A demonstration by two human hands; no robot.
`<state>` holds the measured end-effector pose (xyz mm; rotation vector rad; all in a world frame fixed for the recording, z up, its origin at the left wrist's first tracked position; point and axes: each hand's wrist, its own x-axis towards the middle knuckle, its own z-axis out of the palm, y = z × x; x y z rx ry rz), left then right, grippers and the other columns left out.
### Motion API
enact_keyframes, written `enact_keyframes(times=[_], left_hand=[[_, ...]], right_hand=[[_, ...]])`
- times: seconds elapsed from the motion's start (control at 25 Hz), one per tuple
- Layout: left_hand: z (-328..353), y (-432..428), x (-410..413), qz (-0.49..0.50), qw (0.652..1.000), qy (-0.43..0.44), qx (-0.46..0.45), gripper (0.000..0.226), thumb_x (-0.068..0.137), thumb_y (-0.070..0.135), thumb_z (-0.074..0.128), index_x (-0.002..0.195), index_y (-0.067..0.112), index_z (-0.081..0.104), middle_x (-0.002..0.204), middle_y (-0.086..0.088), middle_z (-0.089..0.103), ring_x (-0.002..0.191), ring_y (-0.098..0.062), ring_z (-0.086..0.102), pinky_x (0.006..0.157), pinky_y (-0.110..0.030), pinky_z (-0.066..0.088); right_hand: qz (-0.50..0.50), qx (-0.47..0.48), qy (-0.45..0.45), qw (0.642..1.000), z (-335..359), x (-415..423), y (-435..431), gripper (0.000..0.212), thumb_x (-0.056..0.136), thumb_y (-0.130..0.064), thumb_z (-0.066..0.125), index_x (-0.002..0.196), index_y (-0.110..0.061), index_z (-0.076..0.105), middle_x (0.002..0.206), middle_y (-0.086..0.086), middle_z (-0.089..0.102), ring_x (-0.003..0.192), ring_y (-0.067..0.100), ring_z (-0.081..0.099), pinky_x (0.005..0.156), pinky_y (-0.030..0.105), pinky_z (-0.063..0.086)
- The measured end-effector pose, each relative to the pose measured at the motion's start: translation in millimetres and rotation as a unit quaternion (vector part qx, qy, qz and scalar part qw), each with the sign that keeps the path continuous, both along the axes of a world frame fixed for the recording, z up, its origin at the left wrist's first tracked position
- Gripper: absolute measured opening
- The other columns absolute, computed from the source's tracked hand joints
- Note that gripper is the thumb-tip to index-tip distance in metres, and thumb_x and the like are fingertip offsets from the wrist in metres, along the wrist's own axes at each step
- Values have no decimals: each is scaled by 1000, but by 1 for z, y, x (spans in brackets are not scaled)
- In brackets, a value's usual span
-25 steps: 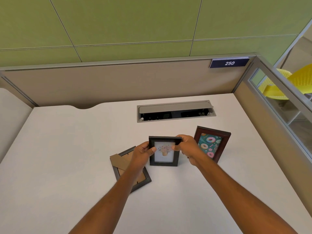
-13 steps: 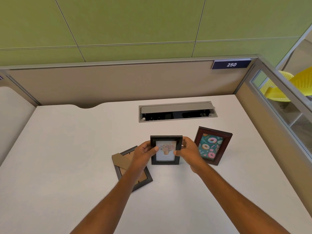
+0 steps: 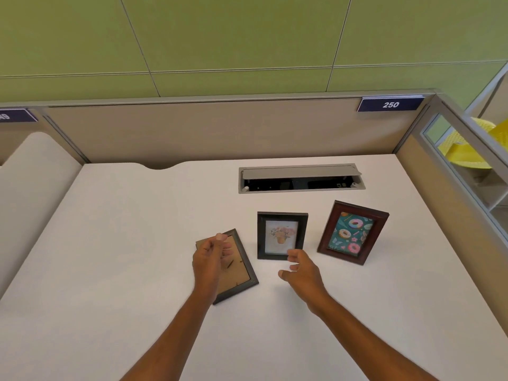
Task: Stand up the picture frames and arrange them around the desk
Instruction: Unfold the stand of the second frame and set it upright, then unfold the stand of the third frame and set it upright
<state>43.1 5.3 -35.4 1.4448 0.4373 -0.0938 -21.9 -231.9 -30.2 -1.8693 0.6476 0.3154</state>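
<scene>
Three picture frames are on the white desk [image 3: 110, 243]. A black frame with a flower picture [image 3: 281, 235] stands upright at the middle. To its right a dark red frame with a doughnut picture [image 3: 352, 232] stands upright. A grey frame [image 3: 238, 273] lies face down to the left, its brown cardboard back up. My left hand [image 3: 210, 257] hovers over that flat frame, fingers loosely apart and holding nothing. My right hand [image 3: 302, 269] is open just below the black frame's lower right corner, its fingertips close to the frame.
An open cable hatch [image 3: 301, 178] is set into the desk behind the frames. Beige partition walls [image 3: 220, 133] close the back and right sides, with a sign reading 250 [image 3: 390, 104]. A yellow chair [image 3: 467, 144] shows beyond the glass at right.
Both hands have let go of the black frame and pulled back towards me. The black frame now stands on its own. My left hand has moved over the flat grey frame.
</scene>
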Motion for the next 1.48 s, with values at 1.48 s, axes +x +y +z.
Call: enact_keyframes(times=[1.48], left_hand=[[-11,66,-61,61,990,107,62,55,104,-11,42,117,25,80,117,-3,78,109,-24,73,79,-34,64]], right_hand=[[-25,186,-2,982,13,21,95,43,104,1,68,144,-13,69,138,16,69,116,30,74,80,31,69]])
